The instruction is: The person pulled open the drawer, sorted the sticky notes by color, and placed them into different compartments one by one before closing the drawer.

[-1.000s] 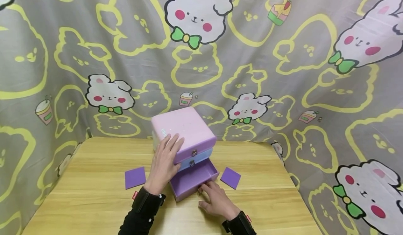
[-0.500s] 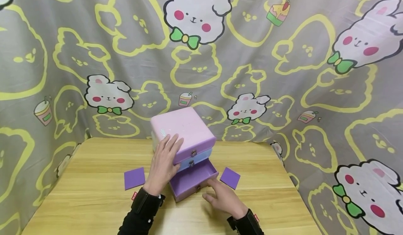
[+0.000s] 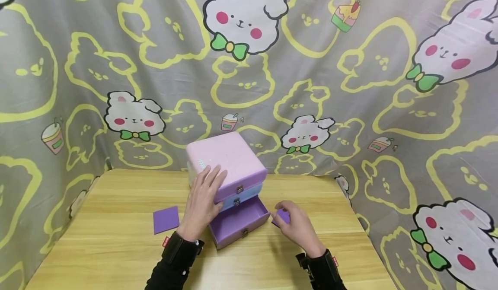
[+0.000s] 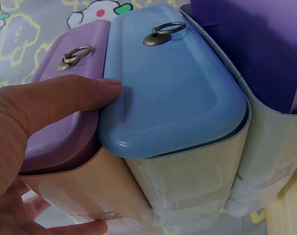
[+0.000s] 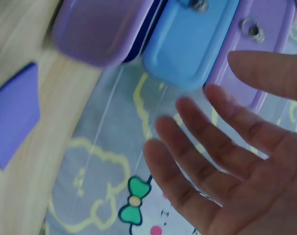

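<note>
A small pink-topped drawer cabinet (image 3: 233,151) stands on the table with its bottom purple drawer (image 3: 241,221) pulled out and bare inside. The blue drawer (image 4: 173,88) above it is closed, as is the purple top drawer (image 4: 75,107). My left hand (image 3: 202,201) rests on the cabinet's left front corner, fingers laid over the top and thumb against the blue drawer's front edge. My right hand (image 3: 298,225), fingers spread and holding nothing, hovers at a flat purple square (image 3: 283,216), partly covering it in the head view. The same purple square (image 5: 16,117) lies uncovered on the wood in the right wrist view.
Left of my left hand lies another flat purple square (image 3: 166,220). The wooden table (image 3: 116,255) is bounded at the back and sides by a grey patterned cloth (image 3: 249,78). The pulled-out drawer bears a ring pull (image 3: 245,232) and juts towards me.
My right hand has let go of the bottom drawer's front and moved right to the purple square. The drawer stays pulled out, and my left hand has stayed on the cabinet.
</note>
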The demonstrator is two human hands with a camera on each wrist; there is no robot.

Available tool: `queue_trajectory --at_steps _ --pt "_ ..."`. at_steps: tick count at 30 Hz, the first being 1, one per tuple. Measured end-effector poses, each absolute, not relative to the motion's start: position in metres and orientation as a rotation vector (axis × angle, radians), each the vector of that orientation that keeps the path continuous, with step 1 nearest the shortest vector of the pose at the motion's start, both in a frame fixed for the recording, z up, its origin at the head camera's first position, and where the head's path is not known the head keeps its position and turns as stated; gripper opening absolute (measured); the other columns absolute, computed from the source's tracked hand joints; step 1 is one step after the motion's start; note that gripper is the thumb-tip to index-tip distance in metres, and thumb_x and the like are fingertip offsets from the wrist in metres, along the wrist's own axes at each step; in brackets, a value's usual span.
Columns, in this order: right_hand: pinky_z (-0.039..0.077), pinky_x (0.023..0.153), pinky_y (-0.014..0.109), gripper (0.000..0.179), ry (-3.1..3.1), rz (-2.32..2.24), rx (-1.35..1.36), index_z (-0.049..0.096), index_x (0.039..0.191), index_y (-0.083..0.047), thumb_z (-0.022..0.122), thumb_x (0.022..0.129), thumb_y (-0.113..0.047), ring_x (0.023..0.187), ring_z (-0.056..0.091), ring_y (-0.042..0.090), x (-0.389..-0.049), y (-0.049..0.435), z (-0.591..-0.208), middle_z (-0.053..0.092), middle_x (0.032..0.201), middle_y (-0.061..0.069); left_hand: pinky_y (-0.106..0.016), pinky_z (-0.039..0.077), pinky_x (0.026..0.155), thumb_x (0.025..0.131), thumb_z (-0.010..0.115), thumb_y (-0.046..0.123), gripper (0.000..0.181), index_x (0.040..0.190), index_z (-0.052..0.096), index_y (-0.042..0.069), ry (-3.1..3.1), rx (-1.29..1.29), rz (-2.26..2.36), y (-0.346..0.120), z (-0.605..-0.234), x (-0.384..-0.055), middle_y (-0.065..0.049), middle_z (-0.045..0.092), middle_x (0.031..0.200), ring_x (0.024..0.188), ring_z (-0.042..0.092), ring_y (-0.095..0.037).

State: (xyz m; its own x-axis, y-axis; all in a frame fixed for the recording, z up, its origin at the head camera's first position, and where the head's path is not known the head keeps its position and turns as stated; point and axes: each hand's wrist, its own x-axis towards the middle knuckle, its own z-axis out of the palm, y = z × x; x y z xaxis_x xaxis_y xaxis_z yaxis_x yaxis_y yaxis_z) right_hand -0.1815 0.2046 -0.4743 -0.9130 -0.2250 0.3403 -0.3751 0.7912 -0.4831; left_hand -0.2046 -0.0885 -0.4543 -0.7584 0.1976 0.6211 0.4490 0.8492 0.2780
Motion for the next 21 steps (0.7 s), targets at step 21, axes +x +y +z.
queue_trajectory --at_steps 21 --pt "0.048 0.106 0.061 0.062 -2.926 0.774 0.302 0.056 0.135 0.006 0.081 0.085 -0.022 0.125 0.056 0.048 -0.220 0.247 -0.513 0.059 0.134 0.030 -0.067 0.042 0.111 0.054 0.099 0.010 0.100 0.144 0.056 0.011 -2.441 -0.457 -0.551 -0.087 -0.452 -0.204 -0.012 0.052 0.154 0.143 0.044 -0.039"
